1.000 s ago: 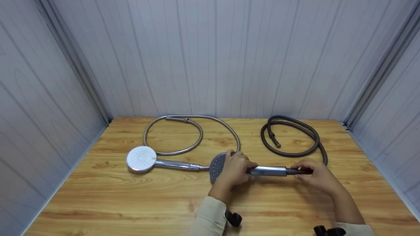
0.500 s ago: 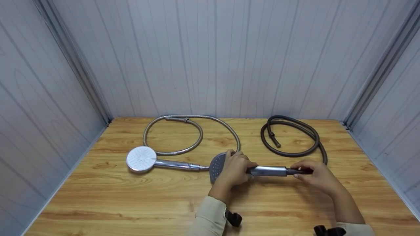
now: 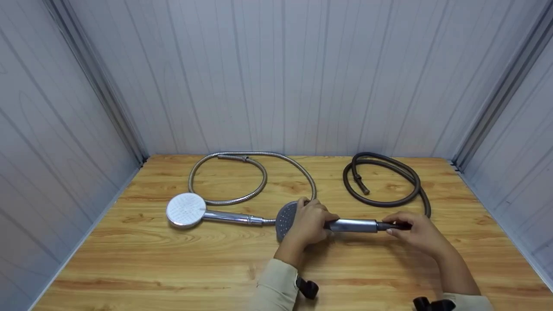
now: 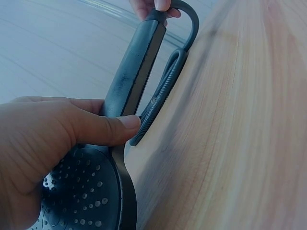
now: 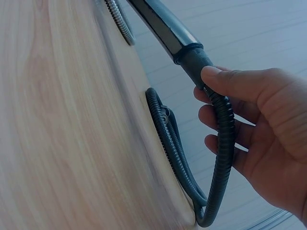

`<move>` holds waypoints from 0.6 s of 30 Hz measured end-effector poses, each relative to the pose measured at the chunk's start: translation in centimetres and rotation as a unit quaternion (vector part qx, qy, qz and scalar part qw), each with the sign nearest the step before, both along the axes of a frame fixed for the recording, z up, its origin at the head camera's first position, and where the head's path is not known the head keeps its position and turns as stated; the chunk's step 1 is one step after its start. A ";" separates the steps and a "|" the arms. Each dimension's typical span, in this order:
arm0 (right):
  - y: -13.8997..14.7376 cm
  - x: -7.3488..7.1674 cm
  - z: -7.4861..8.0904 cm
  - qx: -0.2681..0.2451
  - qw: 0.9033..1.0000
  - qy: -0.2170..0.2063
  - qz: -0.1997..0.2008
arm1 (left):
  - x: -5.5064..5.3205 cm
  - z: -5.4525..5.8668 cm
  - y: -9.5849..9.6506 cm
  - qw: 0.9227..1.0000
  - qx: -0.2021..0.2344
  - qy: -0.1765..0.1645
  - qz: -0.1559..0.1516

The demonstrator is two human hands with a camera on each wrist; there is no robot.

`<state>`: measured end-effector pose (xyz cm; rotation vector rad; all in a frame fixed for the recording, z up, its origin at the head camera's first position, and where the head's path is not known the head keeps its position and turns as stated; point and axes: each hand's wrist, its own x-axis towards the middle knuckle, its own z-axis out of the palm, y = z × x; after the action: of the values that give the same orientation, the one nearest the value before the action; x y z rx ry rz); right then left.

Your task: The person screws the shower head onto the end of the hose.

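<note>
My left hand (image 3: pixel 309 221) grips a dark grey shower head (image 3: pixel 285 221) near the neck, its thumb across the handle in the left wrist view. The nozzle face (image 4: pixel 86 191) shows below that hand. To the right, my right hand (image 3: pixel 417 233) pinches the connector (image 5: pixel 195 64) of a black shower hose (image 5: pixel 224 129) between thumb and fingers. The connector meets the end of the handle (image 3: pixel 354 225); whether it is threaded on fully I cannot tell. From there the hose bends down to a coil (image 3: pixel 382 203) on the table.
A chrome shower head (image 3: pixel 186 210) lies at the left, joined to a looped silver hose (image 3: pixel 264 181) whose end passes behind my left hand. All of it lies on a wooden table (image 3: pixel 173 268), with pale panel walls (image 3: pixel 276 77) at the back and sides.
</note>
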<state>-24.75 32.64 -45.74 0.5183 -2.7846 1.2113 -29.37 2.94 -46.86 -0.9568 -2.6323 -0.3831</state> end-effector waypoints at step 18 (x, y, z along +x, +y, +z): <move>0.4 -0.3 -0.1 0.003 0.999 -0.008 0.034 | 0.1 0.0 0.1 1.000 0.006 -0.011 -0.001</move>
<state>-25.06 33.04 -45.81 0.6116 -2.8065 1.2254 -29.29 3.07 -46.84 -0.9563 -2.6467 -0.4123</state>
